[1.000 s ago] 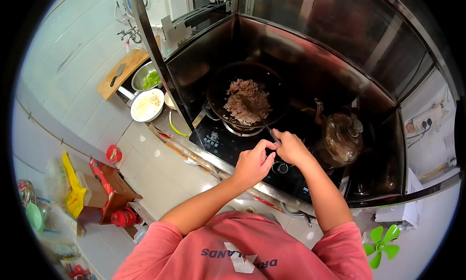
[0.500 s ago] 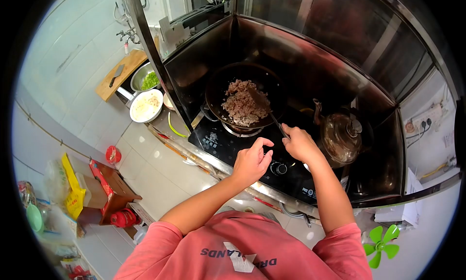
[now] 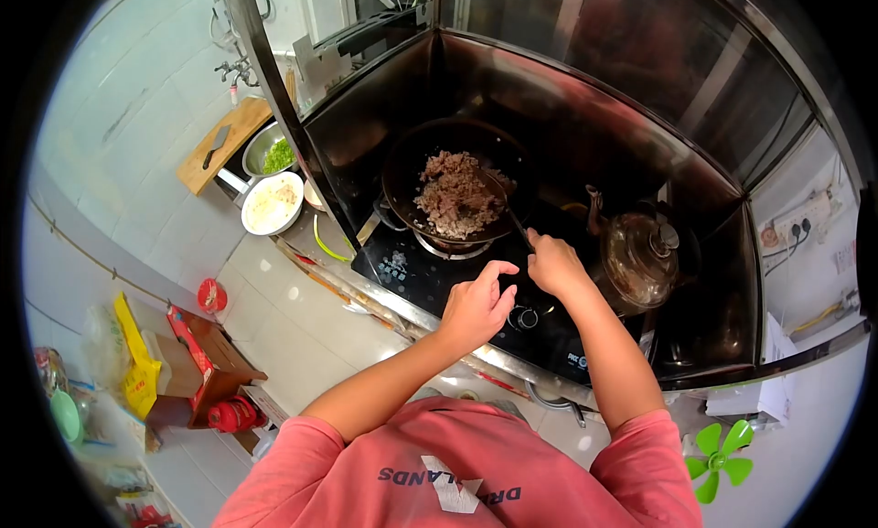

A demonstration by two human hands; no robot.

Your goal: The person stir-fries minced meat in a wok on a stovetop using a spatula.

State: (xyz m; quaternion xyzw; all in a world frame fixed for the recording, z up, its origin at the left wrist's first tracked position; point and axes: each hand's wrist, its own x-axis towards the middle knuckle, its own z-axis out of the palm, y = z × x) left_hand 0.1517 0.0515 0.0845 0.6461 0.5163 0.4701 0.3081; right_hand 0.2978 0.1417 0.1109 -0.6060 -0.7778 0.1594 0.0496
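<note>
A dark wok (image 3: pixel 402 199) sits on the left burner of the black glass stove (image 3: pixel 402 281), holding a heap of browned minced meat (image 3: pixel 453 194). My right hand (image 3: pixel 556 264) is wrapped round the handle of a spatula (image 3: pixel 518 224), whose blade lies in the meat at the right side of the wok. In front of the wok, over the stove's front part, my left hand (image 3: pixel 477 308) hangs empty, with index finger and thumb apart and the other fingers curled.
A glass kettle (image 3: pixel 640 258) stands right of the wok. To the left are a white pan (image 3: pixel 273 203), a metal bowl with chopped greens (image 3: pixel 277 156) and a cutting board (image 3: pixel 240 130) with a knife (image 3: pixel 217 145). A metal-framed screen surrounds the stove.
My right hand has moved right, away from my left hand, with the spatula. The spatula blade has shifted to the right side of the meat, and the heap's shape has changed.
</note>
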